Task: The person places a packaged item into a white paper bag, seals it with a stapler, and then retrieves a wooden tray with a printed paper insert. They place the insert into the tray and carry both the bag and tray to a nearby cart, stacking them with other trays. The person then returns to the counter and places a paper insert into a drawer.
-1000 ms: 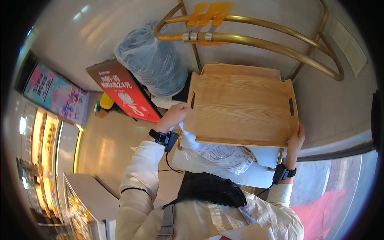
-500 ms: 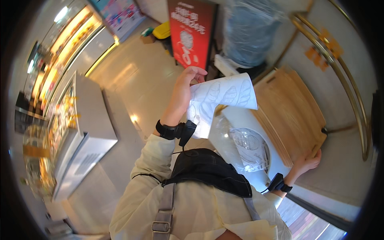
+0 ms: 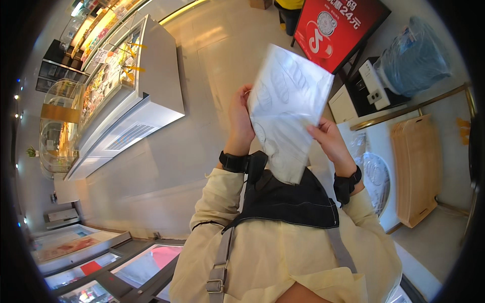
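Observation:
A white sheet of paper printed with pale grey bread drawings is held up in front of my body, creased across its middle. My left hand grips its left edge, fingers partly hidden behind it. At the right edge, my right hand pinches the paper between thumb and fingers. The sheet's lower end hangs over my black apron. To the right, clear-wrapped printed paper lies in a round recess of a white stand.
A stack of wooden trays stands at the right by a brass rail. Beyond are a blue water bottle on a dispenser and a red sign. A food display case stands at the left.
My right hand has left the wooden trays and come to the paper's right edge. The paper is now spread between both hands. My view has turned rightward relative to the room's contents.

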The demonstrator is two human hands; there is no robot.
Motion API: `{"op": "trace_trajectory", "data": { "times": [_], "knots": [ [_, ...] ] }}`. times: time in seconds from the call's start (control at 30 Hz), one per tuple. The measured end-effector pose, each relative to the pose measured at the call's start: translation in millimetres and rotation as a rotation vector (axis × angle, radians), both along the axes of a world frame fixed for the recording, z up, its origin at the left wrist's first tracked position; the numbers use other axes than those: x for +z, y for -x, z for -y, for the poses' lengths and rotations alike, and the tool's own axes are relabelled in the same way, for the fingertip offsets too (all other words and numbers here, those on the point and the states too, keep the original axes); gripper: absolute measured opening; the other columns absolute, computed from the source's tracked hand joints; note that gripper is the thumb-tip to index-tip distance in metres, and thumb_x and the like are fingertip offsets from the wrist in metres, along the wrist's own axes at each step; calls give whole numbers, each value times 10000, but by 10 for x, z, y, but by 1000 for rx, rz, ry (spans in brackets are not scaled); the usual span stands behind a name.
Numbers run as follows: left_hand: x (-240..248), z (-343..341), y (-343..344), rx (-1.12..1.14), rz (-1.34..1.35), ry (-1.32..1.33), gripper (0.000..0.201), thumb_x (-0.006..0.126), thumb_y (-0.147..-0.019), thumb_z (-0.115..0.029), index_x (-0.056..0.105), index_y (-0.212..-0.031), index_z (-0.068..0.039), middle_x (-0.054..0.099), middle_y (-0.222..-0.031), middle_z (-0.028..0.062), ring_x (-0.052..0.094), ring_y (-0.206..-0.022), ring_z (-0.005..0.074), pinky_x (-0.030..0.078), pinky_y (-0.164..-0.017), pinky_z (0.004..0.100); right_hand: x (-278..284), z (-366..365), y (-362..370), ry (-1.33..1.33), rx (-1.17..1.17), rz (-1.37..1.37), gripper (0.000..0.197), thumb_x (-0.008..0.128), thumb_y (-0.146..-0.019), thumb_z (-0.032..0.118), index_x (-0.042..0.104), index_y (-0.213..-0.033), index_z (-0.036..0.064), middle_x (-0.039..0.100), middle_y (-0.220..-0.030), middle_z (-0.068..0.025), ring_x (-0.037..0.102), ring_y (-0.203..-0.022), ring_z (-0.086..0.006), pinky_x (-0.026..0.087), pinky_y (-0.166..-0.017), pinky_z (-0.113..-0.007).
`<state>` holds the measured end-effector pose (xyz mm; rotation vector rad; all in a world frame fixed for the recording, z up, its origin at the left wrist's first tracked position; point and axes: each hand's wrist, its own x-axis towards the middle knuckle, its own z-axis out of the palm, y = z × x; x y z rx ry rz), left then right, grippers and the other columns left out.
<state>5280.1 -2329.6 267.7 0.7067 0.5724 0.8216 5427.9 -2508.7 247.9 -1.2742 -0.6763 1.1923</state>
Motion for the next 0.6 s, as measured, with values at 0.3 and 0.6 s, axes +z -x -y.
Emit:
{"op": "trace_trajectory", "data": {
  "times": [0.3,0.6],
  "knots": [
    [46,-3,219,-410,-314,-489,345,569,-879,-92,495,-1192,32,594,-1075,86,556,-956,148,447,-853,287,-157,81,246,146,-392,534,216,645,-834,222,637,-921,25,643,-733,-56,596,-635,-162,466,-564,-302],
    [-162,343,-571,-871,-483,-1430,206,489,-787,8,596,-962,-3,607,-881,165,582,-813,320,461,-727,357,59,2826,-737,798,-980,1667,295,625,-773,160,583,-1050,69,587,-1017,-127,558,-924,-314,453,-809,-406]
  ]
}}
